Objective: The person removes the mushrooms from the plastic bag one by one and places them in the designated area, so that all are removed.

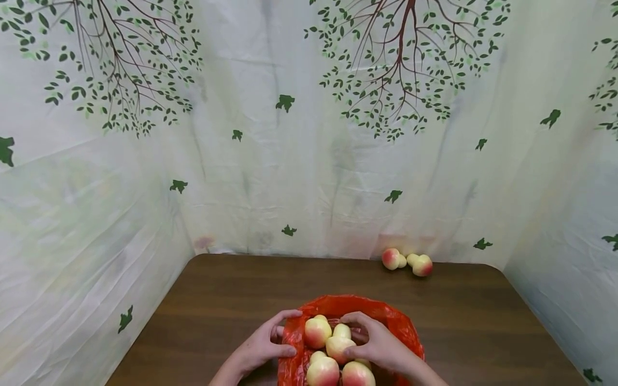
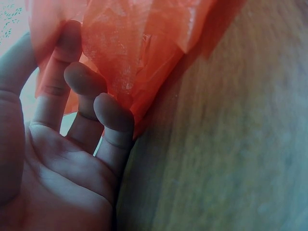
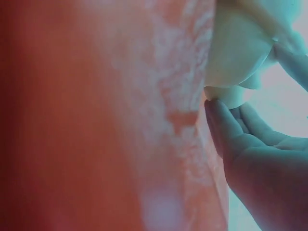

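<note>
Near me on the worktop (image 1: 232, 289), an open red plastic bag (image 1: 404, 324) holds several yellow-and-pink gourds (image 1: 322, 371). The left hand (image 1: 260, 343) has its fingers gripping the bag's left rim; the right hand's (image 1: 379, 343) fingers grasp one gourd (image 1: 339, 348) inside. Two others (image 1: 391, 259) lie far right.

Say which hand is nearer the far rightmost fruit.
Right. The right hand is in front and left of that fruit, over the red bag; the left hand is farther left, at its left side.
</note>
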Motion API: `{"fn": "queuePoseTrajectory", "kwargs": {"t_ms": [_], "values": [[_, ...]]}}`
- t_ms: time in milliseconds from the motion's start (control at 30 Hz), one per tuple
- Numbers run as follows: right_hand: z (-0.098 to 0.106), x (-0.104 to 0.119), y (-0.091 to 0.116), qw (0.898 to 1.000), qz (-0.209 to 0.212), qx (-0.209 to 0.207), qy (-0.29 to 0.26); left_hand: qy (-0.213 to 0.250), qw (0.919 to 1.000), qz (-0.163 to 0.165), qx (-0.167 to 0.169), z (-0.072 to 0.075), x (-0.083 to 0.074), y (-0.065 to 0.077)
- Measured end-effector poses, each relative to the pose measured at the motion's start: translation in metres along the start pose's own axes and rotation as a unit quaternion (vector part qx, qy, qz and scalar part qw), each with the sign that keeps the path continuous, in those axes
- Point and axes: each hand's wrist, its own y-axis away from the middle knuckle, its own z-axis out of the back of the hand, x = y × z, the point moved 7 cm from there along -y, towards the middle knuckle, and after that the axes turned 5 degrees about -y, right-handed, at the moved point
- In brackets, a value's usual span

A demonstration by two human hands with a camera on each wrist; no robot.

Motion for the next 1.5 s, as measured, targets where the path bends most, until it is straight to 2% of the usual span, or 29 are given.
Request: {"fn": "queuePoseTrajectory", "kwargs": {"t_ms": [233, 433, 933, 1167, 1500], "values": [[0.006, 0.006, 0.001, 0.999, -0.016, -0.010, -0.031, -0.013, 0.9999, -0.008, -0.001, 0.002, -0.002, -0.003], [0.014, 0.013, 0.006, 0.999, -0.019, -0.023, -0.044, -0.009, 1.0000, -0.002, 0.000, 0.001, 0.000, -0.001], [0.040, 0.035, 0.017, 0.997, 0.025, -0.049, -0.053, 0.001, 1.0000, 0.007, 0.002, 0.001, -0.001, -0.001], [0.069, 0.044, 0.025, 0.994, 0.034, -0.098, -0.019, 0.009, 0.9999, 0.007, 0.004, -0.001, 0.001, 0.001], [0.107, 0.052, 0.037, 0.985, 0.016, -0.168, -0.020, 0.000, 1.0000, 0.004, 0.001, 0.000, -0.001, -0.001]]}}
